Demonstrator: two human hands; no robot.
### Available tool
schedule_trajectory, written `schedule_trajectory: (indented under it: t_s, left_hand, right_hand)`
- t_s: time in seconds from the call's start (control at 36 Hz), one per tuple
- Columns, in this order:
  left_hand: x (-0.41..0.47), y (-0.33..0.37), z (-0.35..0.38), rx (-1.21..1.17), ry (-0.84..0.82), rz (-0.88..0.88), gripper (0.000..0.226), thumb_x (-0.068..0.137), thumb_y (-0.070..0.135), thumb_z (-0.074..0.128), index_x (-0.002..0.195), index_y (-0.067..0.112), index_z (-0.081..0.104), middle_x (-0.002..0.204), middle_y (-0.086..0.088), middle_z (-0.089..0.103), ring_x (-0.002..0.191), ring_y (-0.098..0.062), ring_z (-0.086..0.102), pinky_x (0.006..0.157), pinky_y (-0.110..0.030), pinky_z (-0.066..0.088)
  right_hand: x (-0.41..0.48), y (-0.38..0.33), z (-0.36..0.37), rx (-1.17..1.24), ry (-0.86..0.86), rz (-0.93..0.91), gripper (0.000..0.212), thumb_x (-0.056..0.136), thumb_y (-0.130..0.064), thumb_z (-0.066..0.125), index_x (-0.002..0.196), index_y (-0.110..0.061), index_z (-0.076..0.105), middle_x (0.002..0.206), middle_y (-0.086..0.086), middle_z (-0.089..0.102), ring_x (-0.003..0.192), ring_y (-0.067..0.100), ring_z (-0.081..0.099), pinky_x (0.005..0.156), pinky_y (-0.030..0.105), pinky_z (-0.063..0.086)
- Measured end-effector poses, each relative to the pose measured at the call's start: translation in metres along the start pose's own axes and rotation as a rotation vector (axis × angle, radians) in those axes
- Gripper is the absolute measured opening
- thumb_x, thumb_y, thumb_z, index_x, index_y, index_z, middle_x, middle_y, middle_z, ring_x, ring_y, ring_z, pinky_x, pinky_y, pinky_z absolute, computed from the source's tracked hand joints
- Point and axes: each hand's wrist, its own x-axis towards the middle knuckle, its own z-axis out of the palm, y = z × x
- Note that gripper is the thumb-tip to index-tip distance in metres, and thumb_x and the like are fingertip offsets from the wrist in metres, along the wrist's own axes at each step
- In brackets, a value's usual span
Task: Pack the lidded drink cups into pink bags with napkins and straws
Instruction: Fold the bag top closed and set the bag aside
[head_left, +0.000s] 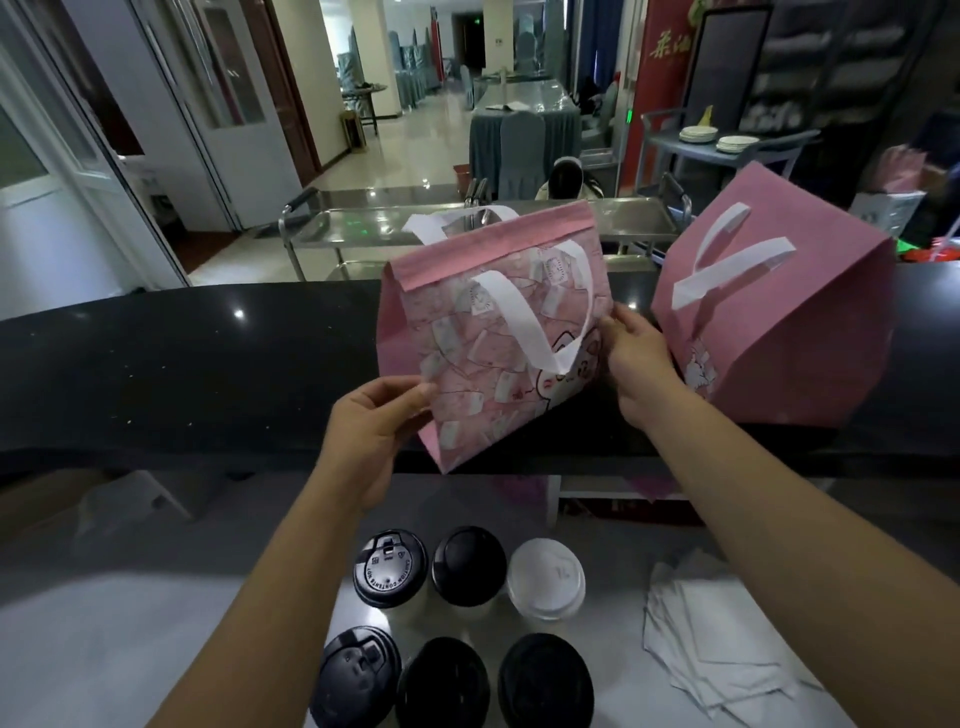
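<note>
Both hands are holding a patterned pink bag upright over the black table, the left hand pinching its lower left edge and the right hand gripping its right edge. Below the bag, six lidded cups are standing in two rows, with napkins lying to their right and a second pink bag leaning just right of the held one.

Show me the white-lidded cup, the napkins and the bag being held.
White-lidded cup (545, 578): head view, centre of its lid.
Napkins (717, 634): head view, middle of the pile.
Held bag (488, 332): head view, its printed front face.
</note>
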Motion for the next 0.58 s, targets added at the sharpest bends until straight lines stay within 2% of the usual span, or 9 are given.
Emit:
schedule_trajectory:
  t_s: [0.06, 0.11, 0.19, 0.25, 0.31, 0.36, 0.42, 0.47, 0.58]
  left_hand:
    - [-0.011, -0.006, 0.009, 0.045, -0.047, 0.022, 0.011, 0.068, 0.014, 0.077, 0.079, 0.013, 0.078, 0.084, -0.009, 0.075, 0.084, -0.022, 0.070, 0.081, -0.029, 0.059]
    - [-0.024, -0.010, 0.019, 0.095, -0.152, 0.017, 0.016, 0.071, 0.019, 0.076, 0.086, 0.016, 0.080, 0.094, -0.013, 0.076, 0.092, -0.026, 0.070, 0.089, -0.034, 0.057]
    - [-0.041, -0.010, 0.027, 0.192, -0.241, 0.081, 0.011, 0.081, 0.015, 0.073, 0.090, 0.017, 0.080, 0.095, -0.013, 0.077, 0.091, -0.026, 0.072, 0.086, -0.036, 0.058]
    - [-0.046, -0.010, 0.022, 0.322, -0.146, 0.264, 0.010, 0.087, 0.009, 0.072, 0.091, 0.016, 0.078, 0.086, -0.008, 0.077, 0.081, -0.022, 0.072, 0.078, -0.036, 0.059]
    - [-0.047, -0.005, 0.013, 0.446, 0.017, 0.432, 0.009, 0.087, 0.013, 0.074, 0.093, 0.018, 0.076, 0.083, -0.002, 0.075, 0.077, -0.017, 0.070, 0.075, -0.034, 0.059]
    - [-0.040, 0.001, 0.002, 0.578, 0.137, 0.548, 0.020, 0.086, 0.018, 0.077, 0.104, 0.020, 0.071, 0.091, 0.001, 0.071, 0.083, -0.014, 0.068, 0.076, -0.029, 0.057]
    - [-0.024, 0.003, -0.007, 0.690, 0.168, 0.532, 0.039, 0.084, 0.026, 0.079, 0.120, 0.023, 0.063, 0.107, 0.000, 0.064, 0.095, -0.012, 0.063, 0.081, -0.025, 0.053]
    - [-0.009, 0.008, -0.010, 0.722, 0.167, 0.456, 0.045, 0.085, 0.029, 0.078, 0.126, 0.024, 0.061, 0.115, -0.001, 0.061, 0.102, -0.012, 0.061, 0.085, -0.025, 0.053]
    - [0.008, 0.017, -0.007, 0.732, 0.075, 0.446, 0.015, 0.085, 0.022, 0.077, 0.099, 0.025, 0.073, 0.094, 0.007, 0.072, 0.086, -0.007, 0.069, 0.083, -0.034, 0.059]
  right_hand:
    - [-0.008, 0.004, 0.003, -0.034, -0.056, 0.002, 0.048, 0.098, -0.027, 0.058, 0.144, -0.029, 0.046, 0.128, -0.004, 0.065, 0.113, 0.018, 0.064, 0.098, 0.040, 0.053]
    - [-0.022, 0.012, 0.007, -0.051, -0.099, -0.028, 0.059, 0.095, -0.024, 0.060, 0.149, -0.033, 0.037, 0.134, -0.006, 0.060, 0.117, 0.016, 0.060, 0.100, 0.042, 0.052]
    - [-0.052, 0.025, 0.009, -0.018, -0.067, -0.053, 0.040, 0.100, -0.018, 0.053, 0.139, -0.025, 0.051, 0.127, -0.008, 0.064, 0.118, 0.013, 0.060, 0.105, 0.043, 0.049]
    - [-0.076, 0.033, 0.007, -0.032, -0.031, -0.079, 0.031, 0.101, -0.017, 0.053, 0.131, -0.021, 0.058, 0.121, -0.010, 0.064, 0.116, 0.009, 0.060, 0.105, 0.037, 0.048]
    - [-0.103, 0.037, 0.003, -0.109, -0.009, -0.175, 0.027, 0.099, -0.020, 0.058, 0.125, -0.017, 0.061, 0.116, -0.008, 0.066, 0.111, 0.009, 0.062, 0.096, 0.029, 0.050]
    - [-0.123, 0.038, 0.001, -0.289, 0.027, -0.336, 0.019, 0.092, -0.031, 0.068, 0.103, -0.018, 0.061, 0.099, -0.004, 0.064, 0.093, 0.010, 0.063, 0.079, 0.023, 0.049]
    - [-0.133, 0.034, 0.002, -0.544, 0.058, -0.471, 0.033, 0.084, -0.045, 0.073, 0.082, -0.019, 0.052, 0.083, -0.002, 0.056, 0.072, 0.012, 0.054, 0.063, 0.022, 0.045]
    - [-0.136, 0.025, 0.011, -0.773, 0.057, -0.571, 0.044, 0.082, -0.055, 0.070, 0.070, -0.020, 0.045, 0.071, -0.005, 0.049, 0.062, 0.012, 0.048, 0.054, 0.026, 0.038]
    - [-0.129, 0.004, 0.030, -1.122, 0.045, -0.649, 0.042, 0.089, -0.056, 0.060, 0.069, -0.022, 0.045, 0.067, -0.010, 0.047, 0.060, 0.014, 0.047, 0.057, 0.028, 0.032]
